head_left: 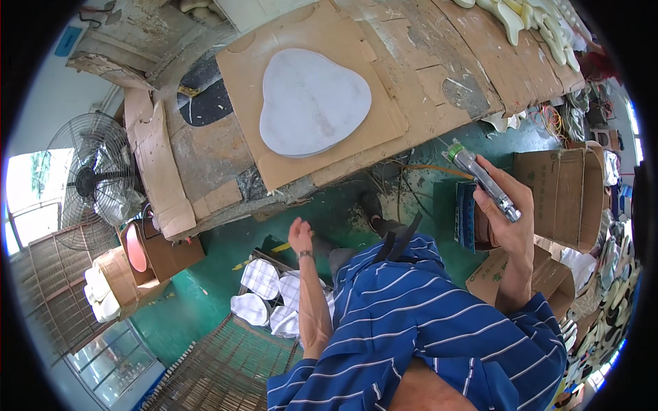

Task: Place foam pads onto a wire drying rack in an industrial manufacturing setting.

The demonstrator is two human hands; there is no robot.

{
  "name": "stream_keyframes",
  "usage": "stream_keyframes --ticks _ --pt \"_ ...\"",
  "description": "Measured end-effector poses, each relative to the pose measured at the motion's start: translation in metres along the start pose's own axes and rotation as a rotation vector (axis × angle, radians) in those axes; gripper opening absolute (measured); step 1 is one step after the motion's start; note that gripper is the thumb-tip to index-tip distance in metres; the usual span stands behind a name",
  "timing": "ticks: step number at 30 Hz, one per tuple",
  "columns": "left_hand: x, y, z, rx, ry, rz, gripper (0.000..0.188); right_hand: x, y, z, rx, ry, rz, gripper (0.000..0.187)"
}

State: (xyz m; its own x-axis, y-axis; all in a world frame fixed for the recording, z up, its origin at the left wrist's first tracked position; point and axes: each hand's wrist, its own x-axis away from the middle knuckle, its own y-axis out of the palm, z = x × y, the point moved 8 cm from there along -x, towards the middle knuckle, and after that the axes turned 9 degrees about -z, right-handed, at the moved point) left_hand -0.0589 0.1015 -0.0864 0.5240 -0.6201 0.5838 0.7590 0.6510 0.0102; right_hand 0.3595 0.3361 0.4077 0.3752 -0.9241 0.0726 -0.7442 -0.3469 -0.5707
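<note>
In my right hand [506, 198], raised at the right of the workbench, is a silver metal hand tool [485, 179] with a green ring near its far end. My fingers are wrapped round its body, and an orange-brown hose [439, 169] runs up close to it. My left hand [300, 237] hangs below the bench's near edge, fingers loosely curled and apart, with nothing in it. A pale, rounded three-lobed panel [315, 103] lies flat on a cardboard sheet [243, 89] on the bench, apart from both hands.
The worn workbench [212, 147] is patched with cardboard. Cream curved parts [510, 24] lie at its far right. A fan [86, 177] stands left. Checked white pads [260, 277] lie low beside a woven rack [226, 363]. Cardboard boxes [558, 198] stand right; cables trail on the green floor.
</note>
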Motion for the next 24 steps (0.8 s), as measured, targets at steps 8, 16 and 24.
stream_keyframes --ticks 8,16,24 --pt "-0.070 0.101 0.200 -0.568 0.531 0.373 0.027 0.016 0.029 -0.003 -0.145 -0.001 -0.131 0.049" --pt "-0.092 0.131 0.249 -0.856 0.522 0.410 0.040 0.030 0.012 0.003 -0.076 0.047 -0.062 0.054" --pt "-0.098 0.125 0.253 -0.893 0.449 0.360 0.036 0.021 0.026 0.008 -0.177 -0.043 -0.065 0.062"
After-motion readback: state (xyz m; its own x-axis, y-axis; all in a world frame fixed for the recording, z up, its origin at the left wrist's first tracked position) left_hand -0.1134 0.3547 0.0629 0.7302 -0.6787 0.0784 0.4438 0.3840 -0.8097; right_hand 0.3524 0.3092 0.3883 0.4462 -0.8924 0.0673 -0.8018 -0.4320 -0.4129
